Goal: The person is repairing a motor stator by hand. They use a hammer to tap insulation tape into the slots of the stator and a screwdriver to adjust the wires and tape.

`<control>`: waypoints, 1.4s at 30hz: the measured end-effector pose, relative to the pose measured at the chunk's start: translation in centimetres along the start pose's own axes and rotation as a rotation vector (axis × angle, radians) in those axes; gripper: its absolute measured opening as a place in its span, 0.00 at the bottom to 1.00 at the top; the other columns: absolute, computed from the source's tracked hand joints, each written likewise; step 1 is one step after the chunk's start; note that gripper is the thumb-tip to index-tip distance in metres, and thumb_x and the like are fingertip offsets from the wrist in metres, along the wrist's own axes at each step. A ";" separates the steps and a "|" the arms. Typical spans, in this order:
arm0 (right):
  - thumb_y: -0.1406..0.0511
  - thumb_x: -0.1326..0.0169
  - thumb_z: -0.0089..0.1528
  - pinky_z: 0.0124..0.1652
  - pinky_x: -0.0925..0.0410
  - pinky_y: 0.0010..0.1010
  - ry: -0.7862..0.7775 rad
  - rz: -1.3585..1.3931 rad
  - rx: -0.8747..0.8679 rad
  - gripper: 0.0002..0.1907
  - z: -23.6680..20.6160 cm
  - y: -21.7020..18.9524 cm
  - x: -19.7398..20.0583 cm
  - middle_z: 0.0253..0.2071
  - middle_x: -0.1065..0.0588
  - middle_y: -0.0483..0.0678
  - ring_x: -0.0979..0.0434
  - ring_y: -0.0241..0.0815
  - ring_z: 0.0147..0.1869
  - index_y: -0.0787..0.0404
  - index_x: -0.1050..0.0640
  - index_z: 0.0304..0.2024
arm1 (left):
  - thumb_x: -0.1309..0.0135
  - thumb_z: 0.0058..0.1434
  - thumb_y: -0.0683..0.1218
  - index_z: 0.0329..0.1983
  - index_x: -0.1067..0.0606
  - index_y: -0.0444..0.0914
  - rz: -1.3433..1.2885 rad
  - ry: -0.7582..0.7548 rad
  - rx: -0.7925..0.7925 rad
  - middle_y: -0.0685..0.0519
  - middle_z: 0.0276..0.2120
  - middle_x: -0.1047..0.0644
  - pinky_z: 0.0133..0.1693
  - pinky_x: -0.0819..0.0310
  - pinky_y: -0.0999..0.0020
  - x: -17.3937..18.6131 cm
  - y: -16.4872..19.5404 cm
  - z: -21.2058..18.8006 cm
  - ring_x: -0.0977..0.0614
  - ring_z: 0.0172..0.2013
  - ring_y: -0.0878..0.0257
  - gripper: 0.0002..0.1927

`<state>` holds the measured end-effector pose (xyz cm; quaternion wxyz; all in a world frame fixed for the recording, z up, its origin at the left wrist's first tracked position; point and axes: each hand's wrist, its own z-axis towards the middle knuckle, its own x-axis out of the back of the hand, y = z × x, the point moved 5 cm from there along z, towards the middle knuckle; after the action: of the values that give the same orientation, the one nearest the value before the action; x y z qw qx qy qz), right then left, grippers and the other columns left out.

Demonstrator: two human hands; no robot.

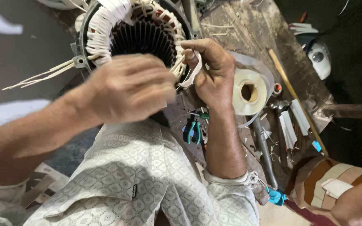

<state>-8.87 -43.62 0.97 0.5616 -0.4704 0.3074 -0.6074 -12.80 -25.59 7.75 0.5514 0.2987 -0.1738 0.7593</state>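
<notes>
Motor stator (141, 37) bore facing up, right hand (212, 71) grip pinching white tape (191, 73), left hand (126, 88) grip unclear

No packages, labels, signs, screens.

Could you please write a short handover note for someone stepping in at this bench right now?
Left hand: blurred, in front of the motor stator, fingers curled; whether it grips anything cannot be told.
Right hand: pinching a white tape strip at the stator's right rim.
Nearby: roll of clear film, teal-handled pliers and a hammer on the workbench.
Done: much of the winding is wrapped in white tape.
Left: the right side shows bare reddish winding; loose white sleeves stick out left.
</notes>
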 end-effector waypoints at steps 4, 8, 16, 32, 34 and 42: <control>0.67 0.46 0.74 0.42 0.27 0.22 -0.031 0.056 -0.063 0.07 -0.2 0.0 -0.4 0.38 0.20 0.44 0.21 0.29 0.40 0.63 0.20 0.51 | 0.36 0.62 0.46 0.50 0.24 0.31 -0.338 -0.370 0.367 0.44 0.40 0.19 0.41 0.19 0.61 -3.1 -5.4 -2.3 0.15 0.40 0.54 0.18; 0.66 0.47 0.75 0.39 0.28 0.22 -0.083 -0.070 -0.025 0.07 -0.3 -0.4 -0.6 0.34 0.21 0.44 0.21 0.29 0.38 0.63 0.21 0.50 | 0.41 0.64 0.52 0.50 0.18 0.39 -0.372 -0.958 0.754 0.46 0.39 0.16 0.45 0.19 0.60 -7.8 -7.8 -6.4 0.14 0.39 0.54 0.16; 0.70 0.53 0.75 0.41 0.21 0.26 -0.239 -0.031 -0.009 0.06 0.0 -0.2 -0.8 0.36 0.20 0.43 0.17 0.31 0.41 0.62 0.24 0.48 | 0.51 0.69 0.42 0.38 0.24 0.31 -0.495 -0.521 0.480 0.46 0.34 0.22 0.38 0.21 0.62 -5.6 -4.6 -4.6 0.19 0.33 0.54 0.09; 0.73 0.55 0.58 0.48 0.21 0.32 -0.324 -0.203 0.036 0.18 -0.9 -1.0 -1.2 0.41 0.27 0.50 0.21 0.38 0.44 0.62 0.36 0.51 | 0.48 0.71 0.58 0.35 0.20 0.43 0.379 -0.834 0.179 0.53 0.19 0.20 0.30 0.22 0.65 -3.7 -6.0 -1.9 0.19 0.24 0.65 0.17; 0.74 0.57 0.59 0.49 0.21 0.33 -0.341 -0.141 0.049 0.18 -0.9 -0.9 -1.2 0.45 0.27 0.51 0.20 0.38 0.47 0.62 0.39 0.51 | 0.44 0.65 0.63 0.42 0.19 0.52 0.228 -1.081 0.414 0.51 0.24 0.19 0.31 0.23 0.62 -5.0 -7.7 -3.3 0.18 0.26 0.59 0.14; 0.74 0.58 0.61 0.45 0.21 0.33 -0.351 -0.122 -0.013 0.23 -0.2 -0.7 -1.6 0.44 0.24 0.52 0.17 0.39 0.44 0.59 0.38 0.59 | 0.42 0.51 0.49 0.30 0.16 0.42 0.388 -0.982 0.250 0.53 0.33 0.19 0.28 0.19 0.66 -8.2 -9.7 -5.5 0.18 0.34 0.64 0.09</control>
<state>-9.42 -41.98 1.14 0.5657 -0.5904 0.1793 -0.5470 -3.34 -25.12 -2.36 0.2152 0.6441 -0.3711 0.6333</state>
